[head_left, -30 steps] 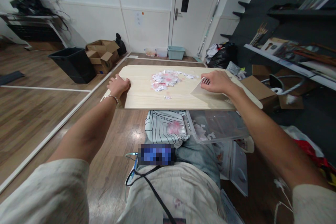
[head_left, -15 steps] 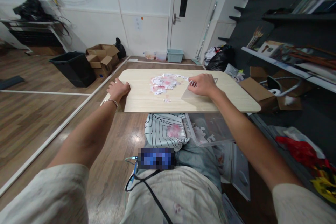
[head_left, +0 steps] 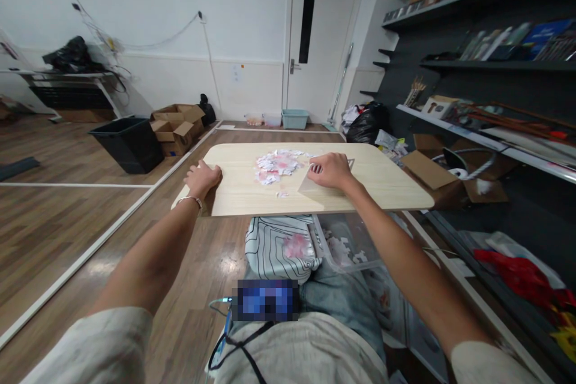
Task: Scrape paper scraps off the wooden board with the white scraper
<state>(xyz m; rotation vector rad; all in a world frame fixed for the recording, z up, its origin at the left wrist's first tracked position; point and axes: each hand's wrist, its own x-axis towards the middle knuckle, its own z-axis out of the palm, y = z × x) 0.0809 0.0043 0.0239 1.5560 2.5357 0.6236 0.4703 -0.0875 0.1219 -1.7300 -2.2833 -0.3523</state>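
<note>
A pale wooden board (head_left: 387, 183) lies across my lap. A heap of small white and pink paper pieces (head_left: 276, 165) sits on its middle. My right hand (head_left: 328, 169) is closed on a clear flat plastic sheet (head_left: 315, 186), which stands on the board right beside the heap. My left hand (head_left: 202, 177) grips the board's left edge, fingers curled over it. One stray piece (head_left: 282, 194) lies nearer me.
Under the board a clear plastic box (head_left: 346, 243) with paper pieces rests on my lap beside a striped cushion (head_left: 276, 246). A black bin (head_left: 128, 143) and cardboard boxes (head_left: 177, 123) stand left. Shelves (head_left: 486, 60) line the right wall, clutter below.
My right hand has slid the plastic sheet leftward across the board, up to the heap. The left hand stays on the edge. My view has tilted up.
</note>
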